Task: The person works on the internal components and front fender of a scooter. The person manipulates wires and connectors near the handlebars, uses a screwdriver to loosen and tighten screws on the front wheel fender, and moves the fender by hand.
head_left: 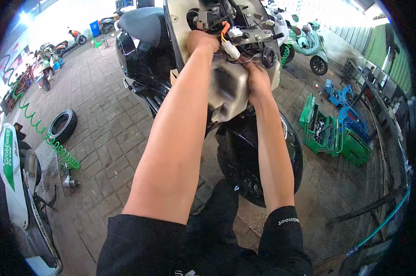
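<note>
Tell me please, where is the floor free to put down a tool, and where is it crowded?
Bare paving lies between the loose tire and black scooter, and between its front fender and the green toolbox. Crowded: below the tire, with coiled hose and power tool; also the wiring, around left hand and right hand.

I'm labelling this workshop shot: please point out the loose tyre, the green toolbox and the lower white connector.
Loose tyre (71,127): head view, right side of its rubber.
Green toolbox (321,146): head view, lower front wall.
Lower white connector (231,49): head view, middle of its housing.
</note>
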A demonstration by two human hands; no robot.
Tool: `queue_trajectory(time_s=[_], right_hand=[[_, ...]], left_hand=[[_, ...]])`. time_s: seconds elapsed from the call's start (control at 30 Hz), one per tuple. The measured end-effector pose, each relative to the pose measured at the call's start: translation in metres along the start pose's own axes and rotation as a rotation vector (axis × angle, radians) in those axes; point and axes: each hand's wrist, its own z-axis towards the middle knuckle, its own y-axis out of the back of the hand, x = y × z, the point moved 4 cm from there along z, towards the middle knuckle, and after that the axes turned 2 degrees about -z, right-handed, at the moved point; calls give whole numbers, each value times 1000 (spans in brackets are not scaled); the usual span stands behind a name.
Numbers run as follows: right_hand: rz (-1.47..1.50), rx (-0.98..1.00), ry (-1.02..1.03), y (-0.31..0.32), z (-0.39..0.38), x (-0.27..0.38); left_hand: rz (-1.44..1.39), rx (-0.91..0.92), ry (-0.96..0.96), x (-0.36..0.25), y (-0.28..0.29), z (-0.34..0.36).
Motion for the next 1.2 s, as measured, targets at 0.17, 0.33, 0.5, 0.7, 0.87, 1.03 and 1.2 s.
queue_trajectory(time_s=[0.17,0.33,0.5,0.7,0.87,1.03,1.2], right_hand=[[-383,-180,362,13,-10,-1],[-524,-424,779,6,-35,-2],[-696,-394,1038,-15,-59,16],[-1134,-338,978,-24,-68,30],[-1168,-210,931,-26,-69,44],[-1247,-209,909,-25,-57,42],[-1201,-255,955,-31,-52,42]], left_hand=[[-121,28,63,1,-2,1],[-180,80,112,5,-3,3],[-164,147,117,7,-6,19],[-173,49,109,8,-9,12],[-432,-20,84,21,-11,43],[-584,209,268,19,-17,26],[-520,132,167,21,-18,43]])
